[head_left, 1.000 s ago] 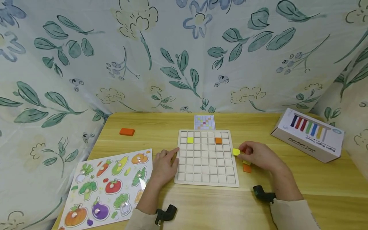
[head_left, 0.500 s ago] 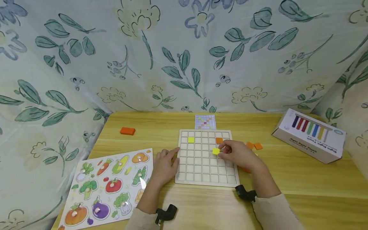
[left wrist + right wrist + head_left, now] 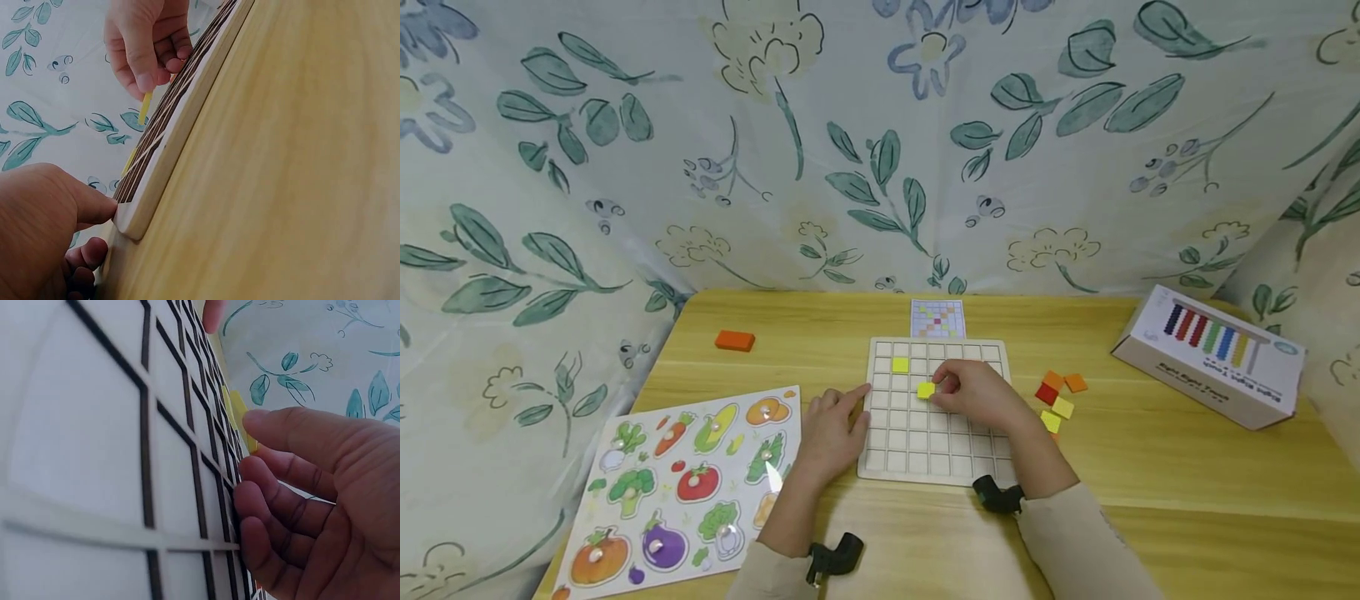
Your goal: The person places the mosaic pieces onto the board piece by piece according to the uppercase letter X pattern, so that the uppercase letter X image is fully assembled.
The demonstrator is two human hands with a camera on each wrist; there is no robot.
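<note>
Between thumb and index finger, my right hand [image 3: 979, 392] pinches a yellow square tile [image 3: 927, 391] over the wooden grid board [image 3: 917, 467]. In the right wrist view this held tile [image 3: 245, 419] looks tilted, close to the board's surface. One yellow tile [image 3: 900, 365] lies in a cell in the upper left of the board. The orange tile at the upper right is hidden behind my right hand. My left hand [image 3: 832, 429] rests at the board's left edge, its fingertips touching that edge; the left wrist view shows a digit [image 3: 94, 205] against the corner.
Loose orange, red and yellow tiles [image 3: 1063, 407] lie right of the board. Behind it is a printed pattern card [image 3: 937, 318]. An orange block [image 3: 734, 341] and a vegetable puzzle board [image 3: 655, 467] are on the left; a white box [image 3: 1213, 354] stands at the right.
My right hand has carried the yellow tile leftward from beside the loose tiles to the upper middle of the board. My left hand has stayed at the left edge.
</note>
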